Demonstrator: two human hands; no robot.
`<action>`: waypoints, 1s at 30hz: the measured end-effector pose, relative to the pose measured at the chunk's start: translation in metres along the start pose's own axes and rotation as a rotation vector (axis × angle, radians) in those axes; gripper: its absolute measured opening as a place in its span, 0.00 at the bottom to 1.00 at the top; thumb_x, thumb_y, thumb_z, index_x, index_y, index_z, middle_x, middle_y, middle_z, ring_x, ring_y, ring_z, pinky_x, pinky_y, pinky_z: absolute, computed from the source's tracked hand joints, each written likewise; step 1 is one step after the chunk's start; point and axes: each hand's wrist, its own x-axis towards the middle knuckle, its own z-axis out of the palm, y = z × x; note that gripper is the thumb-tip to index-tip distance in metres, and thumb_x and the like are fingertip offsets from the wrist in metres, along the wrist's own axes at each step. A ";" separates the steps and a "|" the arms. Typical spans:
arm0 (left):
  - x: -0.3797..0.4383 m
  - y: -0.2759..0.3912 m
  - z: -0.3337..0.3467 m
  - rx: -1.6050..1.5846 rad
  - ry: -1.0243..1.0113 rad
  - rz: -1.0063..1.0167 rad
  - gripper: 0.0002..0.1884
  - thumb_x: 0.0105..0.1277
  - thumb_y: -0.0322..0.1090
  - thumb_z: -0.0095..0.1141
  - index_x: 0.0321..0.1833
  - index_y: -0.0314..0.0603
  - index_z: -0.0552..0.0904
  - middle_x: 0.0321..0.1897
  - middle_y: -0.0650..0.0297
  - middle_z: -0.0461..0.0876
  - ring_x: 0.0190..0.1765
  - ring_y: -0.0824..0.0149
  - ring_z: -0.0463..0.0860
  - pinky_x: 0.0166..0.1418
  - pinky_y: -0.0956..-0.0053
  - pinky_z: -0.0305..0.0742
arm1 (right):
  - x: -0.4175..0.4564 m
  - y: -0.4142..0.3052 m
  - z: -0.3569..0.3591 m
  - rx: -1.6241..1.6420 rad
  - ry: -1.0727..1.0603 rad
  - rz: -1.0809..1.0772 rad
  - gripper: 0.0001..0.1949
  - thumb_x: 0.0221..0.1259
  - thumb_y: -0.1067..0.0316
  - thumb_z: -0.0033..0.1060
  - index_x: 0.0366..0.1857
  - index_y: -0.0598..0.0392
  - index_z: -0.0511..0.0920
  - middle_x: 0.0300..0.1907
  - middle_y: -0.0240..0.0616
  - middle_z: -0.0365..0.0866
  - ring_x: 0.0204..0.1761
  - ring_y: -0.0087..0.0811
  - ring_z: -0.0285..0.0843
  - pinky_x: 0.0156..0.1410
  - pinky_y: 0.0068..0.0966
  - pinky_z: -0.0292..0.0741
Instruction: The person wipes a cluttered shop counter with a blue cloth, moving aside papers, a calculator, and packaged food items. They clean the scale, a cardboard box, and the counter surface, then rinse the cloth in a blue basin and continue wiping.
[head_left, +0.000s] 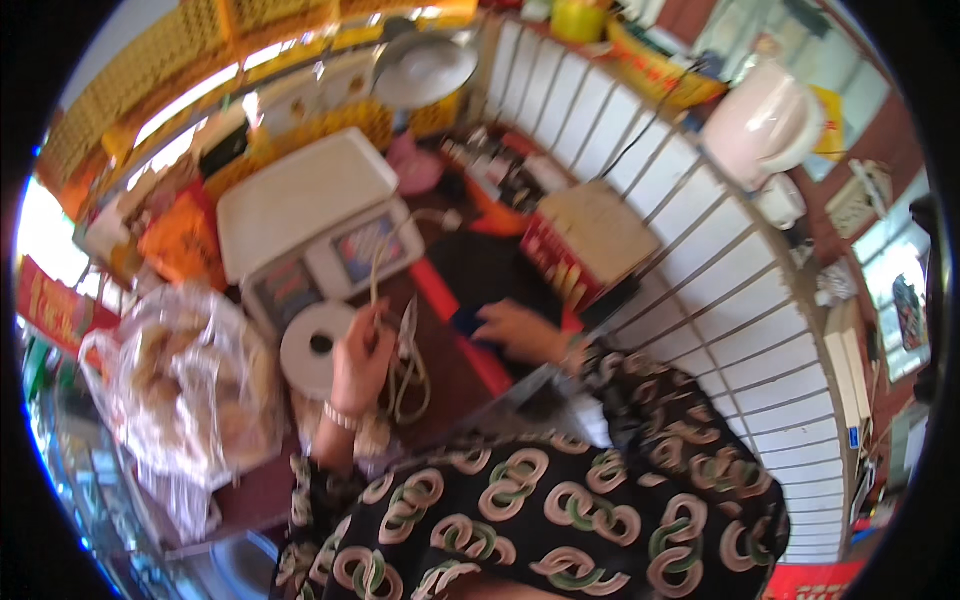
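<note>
My left hand (362, 358) pinches a pale cord (376, 274), whose upper length runs up in front of the weighing scale (307, 202). More of the cord hangs in loops below the fingers. Beside that hand are a white roll with a dark centre hole (309, 367) and a pair of scissors (409, 322), blade tips up. My right hand (517, 330) has its fingers curled over a small dark blue item (466, 321), too blurred to name, at the red edge strip (480, 364) of a black surface.
A clear plastic bag of pale brown items (199, 382) stands at left. A red carton (592, 240) sits at right by the white-tiled wall (675, 225). Behind are a desk lamp (424, 67), an orange bag (184, 236) and yellow crates (150, 67). A pale kettle (754, 124) stands on the ledge.
</note>
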 end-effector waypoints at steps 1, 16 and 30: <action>0.002 0.007 -0.002 0.084 0.008 0.036 0.17 0.59 0.27 0.51 0.52 0.37 0.74 0.17 0.66 0.72 0.22 0.78 0.72 0.26 0.81 0.66 | -0.010 -0.003 -0.011 -0.002 -0.041 0.182 0.21 0.36 0.78 0.56 0.41 0.48 0.78 0.46 0.44 0.70 0.50 0.44 0.67 0.53 0.32 0.69; -0.006 0.022 0.008 0.134 -0.048 -0.002 0.14 0.55 0.25 0.53 0.46 0.37 0.77 0.17 0.62 0.75 0.20 0.73 0.74 0.26 0.77 0.68 | 0.068 0.082 0.022 -0.164 0.390 0.624 0.21 0.55 0.71 0.46 0.55 0.59 0.64 0.52 0.57 0.65 0.52 0.53 0.64 0.54 0.42 0.67; 0.005 0.010 0.004 0.139 -0.047 0.018 0.13 0.56 0.27 0.52 0.44 0.37 0.78 0.20 0.58 0.77 0.23 0.69 0.79 0.29 0.75 0.71 | 0.058 0.014 0.018 0.275 0.325 0.033 0.15 0.38 0.75 0.53 0.37 0.55 0.76 0.31 0.46 0.72 0.38 0.47 0.71 0.46 0.36 0.70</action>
